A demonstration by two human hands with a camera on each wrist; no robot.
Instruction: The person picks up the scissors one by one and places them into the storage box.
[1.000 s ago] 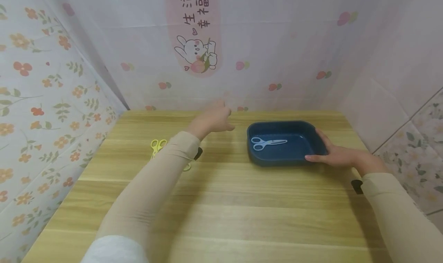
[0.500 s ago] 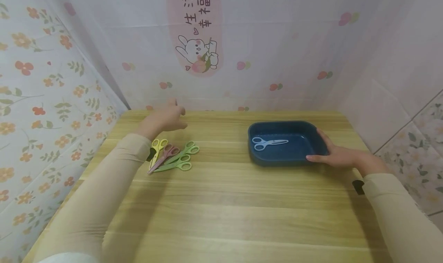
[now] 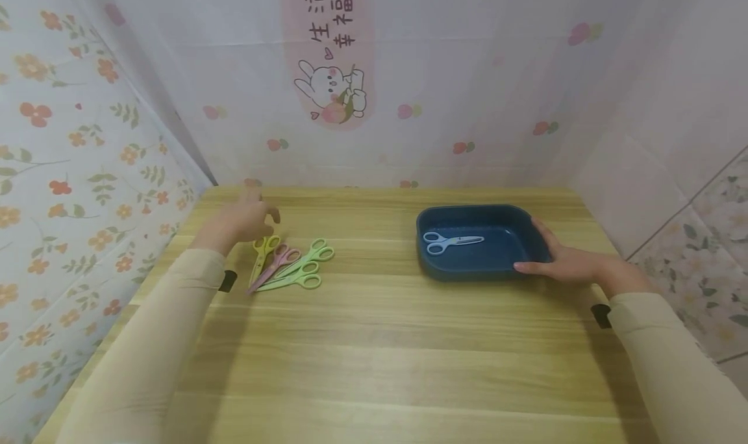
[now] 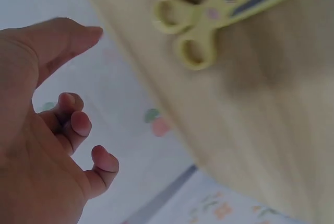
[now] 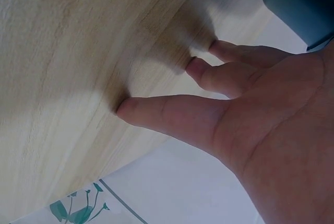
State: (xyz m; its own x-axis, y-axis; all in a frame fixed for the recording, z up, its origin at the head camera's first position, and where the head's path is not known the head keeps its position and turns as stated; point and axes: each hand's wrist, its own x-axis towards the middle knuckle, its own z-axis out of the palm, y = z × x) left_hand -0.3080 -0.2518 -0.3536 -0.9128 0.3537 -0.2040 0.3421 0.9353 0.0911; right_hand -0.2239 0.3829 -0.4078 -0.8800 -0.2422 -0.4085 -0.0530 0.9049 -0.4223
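My left hand (image 3: 236,223) hovers over the table's back left with nothing in it, its fingers loosely bent in the left wrist view. Just beneath lie yellow scissors (image 4: 219,12), their handle loops nearest the hand. Beside them, pink scissors (image 3: 274,264) overlap two green pairs, an upper pair of green scissors (image 3: 306,257) and a lower pair (image 3: 297,277). My right hand (image 3: 569,262) grips the right end of a dark blue tray (image 3: 473,276), thumb along its front rim. In the right wrist view several fingertips touch the tabletop. Light blue scissors (image 3: 458,241) lie inside the tray.
The wooden table (image 3: 374,353) reaches a pale printed curtain (image 3: 467,93) at the back. A floral cloth (image 3: 70,171) hangs along the left side, and a tiled wall (image 3: 672,191) stands at the right.
My left hand has moved left from the middle of the table, uncovering the pile of scissors, and now hangs lower over the yellow pair. The right hand and tray have stayed put.
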